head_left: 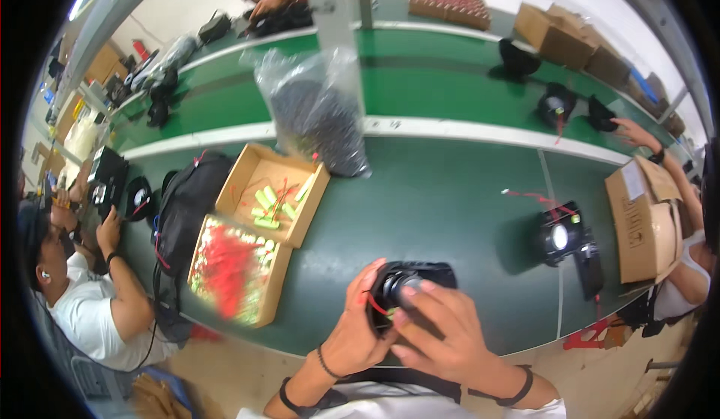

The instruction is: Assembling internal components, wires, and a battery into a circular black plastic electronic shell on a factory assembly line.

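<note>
Near the table's front edge, my left hand [358, 330] is wrapped round the side of a black housing [433, 272]. A round, shiny lens-like part [396, 287] sits in its opening, with a short red wire beside it. My right hand [448, 338] has its fingers bent onto this round part and the housing's near side. What lies under those fingertips is hidden. To the left stand two open cardboard boxes: the farther box [247, 162] holds several light-green cylindrical cells [266, 222]; the nearer box [274, 296] holds many more, under a blurred heap of red wires [227, 269].
A similar black unit [556, 237] with a round lens and red wires lies at the right, near a cardboard carton [634, 231]. A black bag [187, 209] and a clear plastic bag [315, 111] stand beyond the boxes. A green conveyor belt [435, 74] runs behind. Co-workers sit at both sides.
</note>
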Demonstrator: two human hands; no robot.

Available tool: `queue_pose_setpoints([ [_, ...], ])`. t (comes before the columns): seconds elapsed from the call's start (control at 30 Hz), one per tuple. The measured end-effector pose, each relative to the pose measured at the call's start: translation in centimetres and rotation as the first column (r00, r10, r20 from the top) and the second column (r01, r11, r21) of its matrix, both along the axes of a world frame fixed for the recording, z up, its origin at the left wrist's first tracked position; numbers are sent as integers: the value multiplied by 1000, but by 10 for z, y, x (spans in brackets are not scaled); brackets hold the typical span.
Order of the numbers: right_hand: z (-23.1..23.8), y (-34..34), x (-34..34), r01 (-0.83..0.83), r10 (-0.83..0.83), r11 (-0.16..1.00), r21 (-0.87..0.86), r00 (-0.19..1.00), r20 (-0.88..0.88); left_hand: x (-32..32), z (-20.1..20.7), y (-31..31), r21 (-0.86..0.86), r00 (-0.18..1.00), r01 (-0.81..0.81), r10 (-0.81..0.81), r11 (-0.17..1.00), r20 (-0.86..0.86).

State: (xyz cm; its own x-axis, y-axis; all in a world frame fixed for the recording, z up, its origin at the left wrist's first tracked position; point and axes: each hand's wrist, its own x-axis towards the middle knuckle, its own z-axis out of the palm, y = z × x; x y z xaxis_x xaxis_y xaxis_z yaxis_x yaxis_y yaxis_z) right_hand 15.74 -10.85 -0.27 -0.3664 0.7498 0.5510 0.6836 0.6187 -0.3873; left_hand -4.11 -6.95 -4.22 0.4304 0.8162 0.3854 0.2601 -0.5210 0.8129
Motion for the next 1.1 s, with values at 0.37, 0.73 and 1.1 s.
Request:
queue_pose_setpoints([
  [0.37, 24, -25, 72, 266, -240, 963, 37, 915, -325, 27, 74, 36, -420, 979, -43, 122, 907, 163],
  [0.73, -2, -1, 155, 682, -716, 695, -228, 686, -128, 191, -10, 362, 33, 829, -557, 555, 830, 67],
  [1.1, -29, 7, 165, 515, -547, 828, -222, 656, -520, 138, 64, 148, -69, 971, -190, 197, 979, 133],
])
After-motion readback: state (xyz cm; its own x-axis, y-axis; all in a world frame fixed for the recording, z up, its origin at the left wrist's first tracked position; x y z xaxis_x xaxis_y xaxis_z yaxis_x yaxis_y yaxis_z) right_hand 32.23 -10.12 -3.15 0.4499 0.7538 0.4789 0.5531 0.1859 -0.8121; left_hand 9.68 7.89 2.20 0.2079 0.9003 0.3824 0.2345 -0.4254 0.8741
